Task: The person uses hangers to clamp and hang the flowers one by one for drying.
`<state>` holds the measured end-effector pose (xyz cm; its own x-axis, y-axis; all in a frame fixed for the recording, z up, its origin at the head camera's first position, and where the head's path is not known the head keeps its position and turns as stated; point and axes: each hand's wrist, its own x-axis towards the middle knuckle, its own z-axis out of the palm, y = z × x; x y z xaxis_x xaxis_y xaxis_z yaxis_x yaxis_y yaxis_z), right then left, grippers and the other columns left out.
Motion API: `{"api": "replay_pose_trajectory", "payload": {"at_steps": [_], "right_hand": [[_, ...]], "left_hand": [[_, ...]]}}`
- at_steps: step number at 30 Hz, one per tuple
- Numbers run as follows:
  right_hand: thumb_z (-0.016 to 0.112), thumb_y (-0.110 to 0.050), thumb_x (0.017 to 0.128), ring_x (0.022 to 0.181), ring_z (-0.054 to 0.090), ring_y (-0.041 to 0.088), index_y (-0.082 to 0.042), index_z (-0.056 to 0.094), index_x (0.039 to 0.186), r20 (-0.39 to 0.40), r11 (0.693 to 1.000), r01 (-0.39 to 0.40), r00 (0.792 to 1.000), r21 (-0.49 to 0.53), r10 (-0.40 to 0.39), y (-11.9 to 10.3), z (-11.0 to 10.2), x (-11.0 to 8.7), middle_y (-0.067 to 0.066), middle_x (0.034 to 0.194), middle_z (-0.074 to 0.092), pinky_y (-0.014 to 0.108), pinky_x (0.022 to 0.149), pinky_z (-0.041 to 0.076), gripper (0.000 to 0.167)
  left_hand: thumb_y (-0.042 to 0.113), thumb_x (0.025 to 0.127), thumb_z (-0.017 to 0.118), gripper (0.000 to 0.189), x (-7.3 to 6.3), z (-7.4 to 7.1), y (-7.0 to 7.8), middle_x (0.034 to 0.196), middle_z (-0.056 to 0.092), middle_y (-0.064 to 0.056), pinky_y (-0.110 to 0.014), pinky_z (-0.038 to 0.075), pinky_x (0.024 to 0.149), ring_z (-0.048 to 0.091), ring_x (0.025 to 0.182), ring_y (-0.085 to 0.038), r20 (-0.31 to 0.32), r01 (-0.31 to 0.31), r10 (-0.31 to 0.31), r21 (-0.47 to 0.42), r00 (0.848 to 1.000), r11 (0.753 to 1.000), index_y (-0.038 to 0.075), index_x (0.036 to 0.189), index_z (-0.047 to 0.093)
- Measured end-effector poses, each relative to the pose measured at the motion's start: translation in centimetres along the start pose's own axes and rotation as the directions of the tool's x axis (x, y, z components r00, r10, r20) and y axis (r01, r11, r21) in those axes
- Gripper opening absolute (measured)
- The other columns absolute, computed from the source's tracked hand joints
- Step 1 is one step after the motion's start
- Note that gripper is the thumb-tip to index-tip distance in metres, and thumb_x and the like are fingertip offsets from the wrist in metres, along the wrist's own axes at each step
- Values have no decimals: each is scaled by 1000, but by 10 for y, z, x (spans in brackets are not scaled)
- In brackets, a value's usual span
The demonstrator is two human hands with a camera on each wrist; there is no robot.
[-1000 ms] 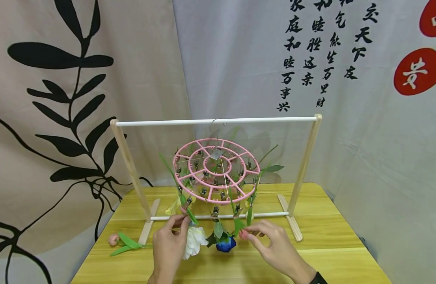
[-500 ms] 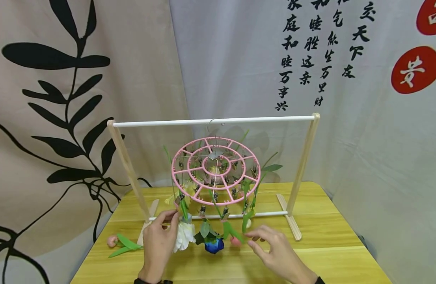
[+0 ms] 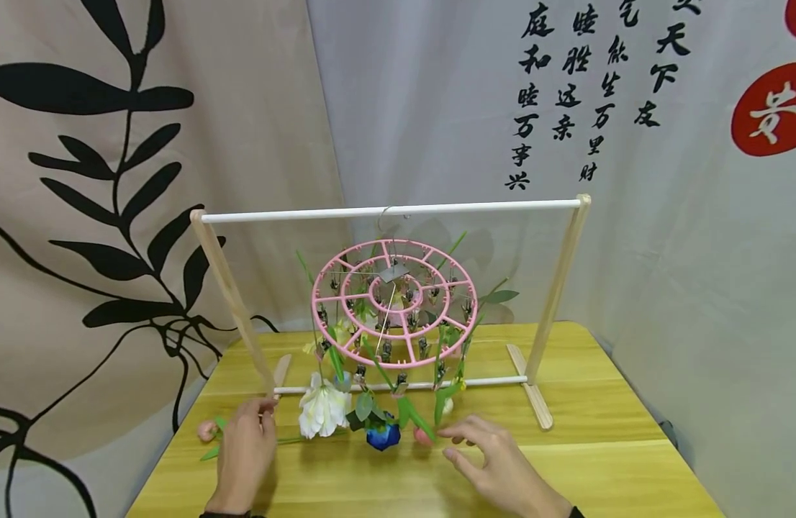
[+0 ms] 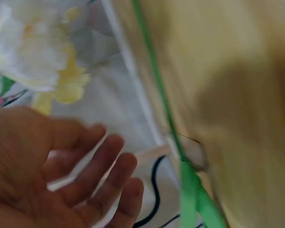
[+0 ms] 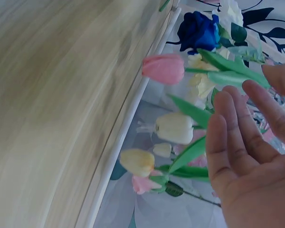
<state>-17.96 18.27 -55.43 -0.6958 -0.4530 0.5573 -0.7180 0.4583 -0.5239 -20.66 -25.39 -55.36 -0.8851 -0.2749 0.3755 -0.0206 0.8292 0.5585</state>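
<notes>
A pink round clip hanger (image 3: 314,298) bears several artificial flowers hung heads down. Along its near side hang a white flower (image 3: 323,408), a blue rose (image 3: 383,437) and a pink tulip (image 3: 422,436). My right hand (image 3: 495,460) hovers beside the tulip, fingers loosely bent and holding nothing; the right wrist view shows its palm under white and yellow tulips (image 5: 137,162). At the table's left, my left hand (image 3: 245,446) is over a loose pink flower (image 3: 207,431), partly hiding it. Its fingers are apart from the green stem (image 4: 154,71) in the left wrist view.
A stand with a white top bar (image 3: 476,206) and wooden posts (image 3: 556,288) carries the hanger. Its flat wooden feet (image 3: 530,385) rest on the yellow wooden table (image 3: 599,446). A printed cloth (image 3: 437,108) hangs behind.
My left hand has let go near the white flower and moved left and down to the loose flower. My right hand has released the pink tulip. The hanger has turned, its flowers shifting left.
</notes>
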Motion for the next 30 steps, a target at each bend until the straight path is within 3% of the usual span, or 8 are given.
{"api": "replay_pose_trajectory", "payload": {"at_steps": [2,5,7,9,14,21,26,30], "right_hand": [[84,-12,109,111,78,7,-17,82,133,20,1000,1,1000,10,-1,0,2,1,-5,125,83,33,91,72,25],[86,-10,106,112,79,8,-20,82,133,35,1000,3,999,20,-3,-1,5,3,-3,128,84,34,93,72,29],[86,-10,106,113,80,9,-23,83,133,40,1000,2,999,27,-3,-2,8,5,-4,129,84,35,94,73,31],[86,-10,106,113,80,10,-23,82,134,48,999,12,999,37,-14,-3,11,6,-5,130,84,37,94,73,31],[83,-12,109,112,79,8,-19,81,135,63,998,42,997,51,-45,-6,16,10,-6,128,83,37,94,73,27],[82,-10,110,110,81,12,-17,81,134,75,997,27,997,72,-32,-14,19,13,-3,126,83,33,94,73,25],[77,-14,115,109,81,17,-14,82,136,96,994,-6,995,113,-5,-21,21,17,1,126,82,31,94,72,22],[76,-12,114,108,81,18,-10,82,135,69,992,24,997,123,-33,-23,23,19,6,126,83,32,94,72,22]], "left_hand": [[1,109,75,20,2,3,-9,123,81,-25,-41,61,69,78,101,-40,101,-51,43,81,994,995,-1,128,81],[1,102,87,26,4,11,-18,126,82,-24,-56,68,82,78,112,-46,233,-153,116,146,966,977,2,128,84],[2,97,92,28,7,17,-22,124,83,-19,-58,69,88,78,113,-45,293,-210,155,167,944,963,5,124,85],[2,94,96,23,8,20,-25,115,83,-13,-56,69,86,78,107,-39,324,-250,180,189,929,950,9,114,87],[2,89,99,21,8,23,-29,91,78,-1,-48,66,73,75,88,-26,318,-300,220,232,922,925,18,91,85],[5,90,98,21,5,19,-28,89,79,4,-42,66,69,76,81,-18,344,-294,209,216,915,931,22,90,86],[6,93,95,18,0,-3,-19,92,80,5,-38,66,68,75,81,-14,368,-225,140,199,919,954,24,96,91],[3,93,94,19,-2,-25,-17,95,82,1,-36,67,66,77,81,-17,331,-240,165,197,929,951,20,100,92]]}}
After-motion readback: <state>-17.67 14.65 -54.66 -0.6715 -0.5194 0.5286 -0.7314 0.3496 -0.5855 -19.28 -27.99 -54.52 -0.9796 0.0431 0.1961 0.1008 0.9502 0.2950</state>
